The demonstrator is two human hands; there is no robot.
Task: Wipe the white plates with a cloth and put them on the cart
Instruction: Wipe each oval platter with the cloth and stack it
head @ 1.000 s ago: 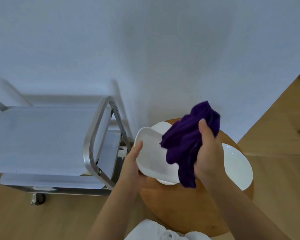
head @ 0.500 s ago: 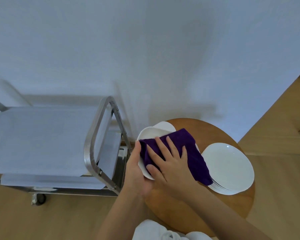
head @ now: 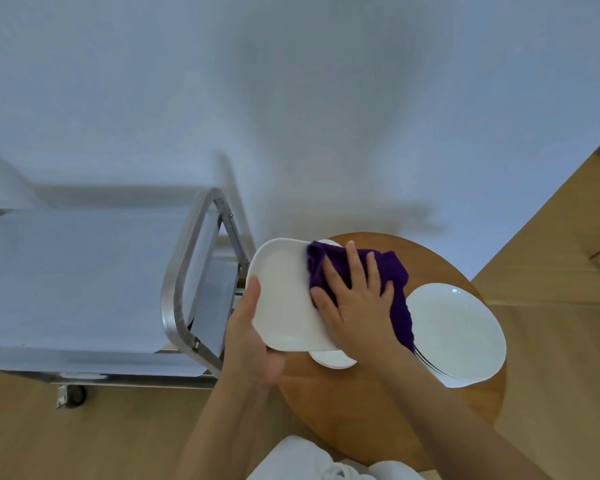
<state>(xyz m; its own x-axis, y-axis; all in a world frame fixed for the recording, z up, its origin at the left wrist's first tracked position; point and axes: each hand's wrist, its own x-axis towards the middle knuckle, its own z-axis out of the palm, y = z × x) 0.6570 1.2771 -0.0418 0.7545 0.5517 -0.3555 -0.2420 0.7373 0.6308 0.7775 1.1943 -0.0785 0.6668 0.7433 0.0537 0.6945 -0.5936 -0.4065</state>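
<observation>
My left hand (head: 253, 336) grips the near-left edge of a white oblong plate (head: 283, 294), thumb on its upper face, and holds it tilted above the round wooden table (head: 378, 424). My right hand (head: 355, 299) lies flat with spread fingers on a purple cloth (head: 394, 292), pressing it onto the right half of that plate. A stack of white round plates (head: 459, 330) sits on the table's right side. Another white dish (head: 333, 360) peeks out beneath the held plate. The steel cart (head: 84, 278) stands to the left, its top shelf bare.
The cart's tubular handle (head: 181, 289) stands between its shelf and the table, close to the held plate. A caster (head: 73, 396) shows at the cart's near corner. A white wall runs behind everything. Wooden floor lies in front and to the right.
My right hand first brought the bunched cloth down flat onto the plate, then slid it rightward across the plate, uncovering the plate's left half. My left hand kept its hold.
</observation>
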